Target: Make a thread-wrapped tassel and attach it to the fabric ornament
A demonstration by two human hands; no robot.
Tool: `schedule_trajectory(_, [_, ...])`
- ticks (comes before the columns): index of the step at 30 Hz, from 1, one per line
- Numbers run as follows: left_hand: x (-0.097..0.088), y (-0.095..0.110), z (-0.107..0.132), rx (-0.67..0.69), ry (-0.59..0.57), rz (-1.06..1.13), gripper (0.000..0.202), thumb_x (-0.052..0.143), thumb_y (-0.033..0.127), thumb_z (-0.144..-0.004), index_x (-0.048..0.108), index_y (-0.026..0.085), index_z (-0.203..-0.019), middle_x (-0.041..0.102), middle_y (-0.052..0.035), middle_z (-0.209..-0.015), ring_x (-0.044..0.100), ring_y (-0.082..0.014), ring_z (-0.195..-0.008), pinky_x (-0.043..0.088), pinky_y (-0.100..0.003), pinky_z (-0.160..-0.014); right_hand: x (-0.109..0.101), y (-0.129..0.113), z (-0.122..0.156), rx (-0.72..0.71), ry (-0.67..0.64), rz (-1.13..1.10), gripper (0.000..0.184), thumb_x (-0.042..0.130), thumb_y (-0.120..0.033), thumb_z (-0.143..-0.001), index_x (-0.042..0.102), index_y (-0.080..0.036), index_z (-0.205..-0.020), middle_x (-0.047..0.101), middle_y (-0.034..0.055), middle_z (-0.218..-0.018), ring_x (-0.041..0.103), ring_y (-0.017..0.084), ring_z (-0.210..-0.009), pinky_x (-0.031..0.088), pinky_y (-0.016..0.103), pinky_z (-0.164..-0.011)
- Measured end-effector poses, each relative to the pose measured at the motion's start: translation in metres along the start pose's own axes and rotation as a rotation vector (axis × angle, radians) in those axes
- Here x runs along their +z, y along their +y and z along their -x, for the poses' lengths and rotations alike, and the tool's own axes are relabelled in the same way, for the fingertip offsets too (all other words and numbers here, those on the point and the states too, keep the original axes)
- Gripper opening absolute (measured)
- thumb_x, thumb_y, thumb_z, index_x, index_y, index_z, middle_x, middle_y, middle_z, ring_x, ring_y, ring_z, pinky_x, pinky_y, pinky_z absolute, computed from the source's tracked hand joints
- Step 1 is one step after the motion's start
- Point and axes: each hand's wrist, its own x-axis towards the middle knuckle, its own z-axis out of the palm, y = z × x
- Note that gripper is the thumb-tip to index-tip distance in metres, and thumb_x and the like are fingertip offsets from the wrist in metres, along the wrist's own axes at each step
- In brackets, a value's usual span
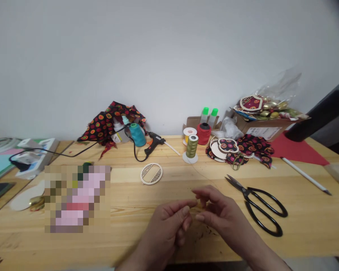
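- Pinching thumb to forefinger, left hand (169,220) hides anything gripped; right hand (219,210) curves beside it, fingertips parted.
- Pixelated patch (80,199) masks things leftward.
- Olive thread spool (192,147) stands beyond the hands, partly hiding a yellow reel (190,130).
- Cardboard box (248,122), farther, holds gold baubles (265,113) and clear plastic (282,86).

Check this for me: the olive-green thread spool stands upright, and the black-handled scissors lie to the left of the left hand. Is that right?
Not quite: the black-handled scissors lie to the right of the right hand, as the head view shows. The olive-green thread spool does stand upright.
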Motion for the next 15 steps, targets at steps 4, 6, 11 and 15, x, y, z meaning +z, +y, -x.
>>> schedule_trajectory(4, [-0.002, -0.001, 0.001, -0.007, -0.033, 0.020, 0.035, 0.069, 0.032, -0.072, 0.067, 0.015, -0.102, 0.045, 0.0074, -0.047, 0.025, -0.0009, -0.036, 0.014, -0.016, -0.037, 0.002, 0.003, 0.000, 0.179, 0.007, -0.201, 0.035, 0.076, -0.025, -0.058, 0.064, -0.018, -0.090, 0.058, -0.0006, -0.075, 0.054, 0.014, -0.070, 0.045, 0.025, -0.064])
schedule_trajectory(6, [-0.002, -0.001, 0.001, 0.006, -0.037, 0.034, 0.037, 0.067, 0.031, -0.074, 0.064, 0.015, -0.107, 0.046, 0.0072, -0.048, 0.025, -0.0009, -0.037, 0.015, -0.015, -0.037, 0.005, 0.003, 0.002, 0.260, -0.021, -0.262, 0.031, 0.078, -0.028, -0.057, 0.066, -0.016, -0.083, 0.057, -0.0024, -0.067, 0.053, 0.012, -0.063, 0.043, 0.023, -0.060])
schedule_trajectory(11, [0.001, -0.001, 0.002, 0.080, -0.055, 0.014, 0.058, 0.067, 0.030, -0.075, 0.047, 0.018, -0.129, 0.048, 0.0078, -0.046, 0.028, -0.0027, -0.036, 0.019, -0.015, -0.036, 0.012, 0.000, 0.005, 0.329, -0.204, -0.414, 0.026, 0.074, -0.032, -0.064, 0.072, -0.016, -0.085, 0.064, -0.0001, -0.067, 0.055, 0.012, -0.063, 0.043, 0.023, -0.060])
schedule_trajectory(15, [0.002, 0.000, 0.005, 0.113, -0.099, -0.025, 0.070, 0.066, 0.028, -0.077, 0.033, 0.020, -0.138, 0.051, 0.0070, -0.047, 0.030, -0.0034, -0.036, 0.021, -0.015, -0.035, 0.017, 0.002, 0.007, 0.296, -0.266, -0.487, 0.028, 0.071, -0.028, -0.069, 0.070, -0.017, -0.094, 0.069, 0.0031, -0.077, 0.061, 0.016, -0.071, 0.045, 0.028, -0.069])
